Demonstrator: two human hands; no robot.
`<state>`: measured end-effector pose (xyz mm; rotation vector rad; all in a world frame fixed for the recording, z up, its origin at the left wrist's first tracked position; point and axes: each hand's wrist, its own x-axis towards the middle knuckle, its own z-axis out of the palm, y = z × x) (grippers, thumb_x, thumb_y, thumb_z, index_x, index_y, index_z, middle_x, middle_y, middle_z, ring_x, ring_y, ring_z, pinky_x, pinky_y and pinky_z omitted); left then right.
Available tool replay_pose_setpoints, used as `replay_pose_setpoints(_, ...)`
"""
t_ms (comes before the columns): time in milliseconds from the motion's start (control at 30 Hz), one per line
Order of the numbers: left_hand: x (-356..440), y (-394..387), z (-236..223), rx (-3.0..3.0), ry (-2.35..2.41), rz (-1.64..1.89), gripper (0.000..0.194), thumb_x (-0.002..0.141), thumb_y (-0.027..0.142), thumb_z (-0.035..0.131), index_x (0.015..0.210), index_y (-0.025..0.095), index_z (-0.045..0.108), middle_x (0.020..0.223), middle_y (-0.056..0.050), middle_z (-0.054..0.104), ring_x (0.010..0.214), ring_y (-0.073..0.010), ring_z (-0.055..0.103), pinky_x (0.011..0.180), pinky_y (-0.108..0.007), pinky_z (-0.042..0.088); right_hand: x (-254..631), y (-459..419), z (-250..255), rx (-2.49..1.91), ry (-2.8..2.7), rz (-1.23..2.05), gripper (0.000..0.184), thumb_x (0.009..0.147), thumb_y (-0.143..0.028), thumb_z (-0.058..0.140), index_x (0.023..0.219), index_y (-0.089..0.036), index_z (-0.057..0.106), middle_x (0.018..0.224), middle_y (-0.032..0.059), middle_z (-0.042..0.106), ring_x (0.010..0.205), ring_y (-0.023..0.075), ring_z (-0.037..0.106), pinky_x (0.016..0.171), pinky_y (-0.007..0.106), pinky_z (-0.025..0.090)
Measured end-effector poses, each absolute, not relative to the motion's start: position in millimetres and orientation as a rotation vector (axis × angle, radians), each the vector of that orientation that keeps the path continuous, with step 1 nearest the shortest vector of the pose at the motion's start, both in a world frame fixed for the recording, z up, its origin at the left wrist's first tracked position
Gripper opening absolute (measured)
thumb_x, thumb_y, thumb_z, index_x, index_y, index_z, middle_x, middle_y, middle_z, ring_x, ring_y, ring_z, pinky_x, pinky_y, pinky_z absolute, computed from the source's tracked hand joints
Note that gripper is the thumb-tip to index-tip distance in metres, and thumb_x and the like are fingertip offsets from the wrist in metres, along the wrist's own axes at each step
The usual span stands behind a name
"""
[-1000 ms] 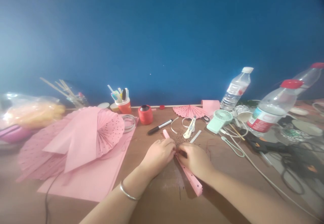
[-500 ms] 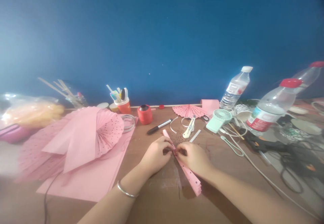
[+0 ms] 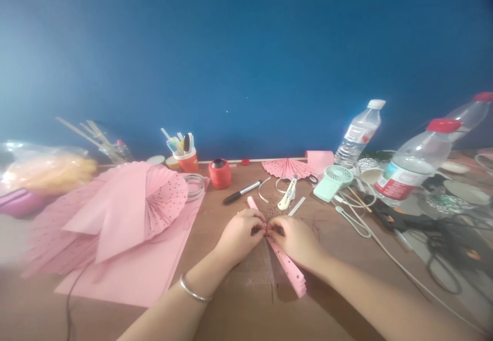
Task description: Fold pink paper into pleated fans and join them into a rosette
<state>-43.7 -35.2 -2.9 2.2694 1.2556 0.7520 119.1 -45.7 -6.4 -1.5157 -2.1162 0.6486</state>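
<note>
A pleated strip of pink paper [image 3: 288, 266], folded narrow and dotted with dark spots or holes, lies slantwise on the brown table. My left hand [image 3: 242, 233] closes on it near the middle, thumb and fingers pinched together. Right beside it, my right hand [image 3: 295, 238] pinches the same strip, fingertips almost touching those of the left. Whatever else the fingertips hold is hidden. Thin dark thread [image 3: 316, 224] seems to lie just past my right hand. Close beyond the hands are a white craft knife [image 3: 287, 195] and a black-and-silver marker [image 3: 242, 192].
Pink fan-folded paper [image 3: 165, 202] rests on flat pink sheets [image 3: 154, 284] at left. Behind stand a cup of pens [image 3: 187, 160] and a red round container [image 3: 220, 174]. Rightward are a mint handheld fan [image 3: 334, 182], plastic bottles [image 3: 418, 161] and tangled cables [image 3: 400, 264].
My left hand has shifted slightly, its fingers drawn a little nearer to the right hand's. The pleated paper stays almost in place.
</note>
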Motion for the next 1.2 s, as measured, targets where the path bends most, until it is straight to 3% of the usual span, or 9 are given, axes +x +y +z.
replay_pose_setpoints(500, -42.8, -35.8, -1.6, 2.282, 1.23, 0.753, 0.012, 0.068, 0.008, 0.052, 0.063, 0.019, 0.055, 0.087, 0.002, 0.06, 0.083, -0.0135, 0.053, 0.078, -0.026, 0.04, 119.5, -43.6, -9.6, -1.514, -2.106, 0.621, 0.01, 0.072, -0.021, 0.051, 0.072, -0.022, 0.061, 0.074, -0.0013, 0.065, 0.07, 0.0145, 0.057, 0.059, 0.022, 0.034)
replay_pose_setpoints(1200, -43.8, -33.3, -0.7, 2.196, 1.221, 0.727, 0.011, 0.071, 0.013, 0.056, 0.065, 0.02, 0.061, 0.088, 0.001, 0.06, 0.085, -0.0143, 0.054, 0.082, -0.027, 0.039, 119.8, -41.5, -14.0, -1.506, -2.092, 0.628, 0.007, 0.072, -0.022, 0.054, 0.072, -0.024, 0.061, 0.073, -0.0014, 0.065, 0.068, 0.0152, 0.057, 0.057, 0.023, 0.033)
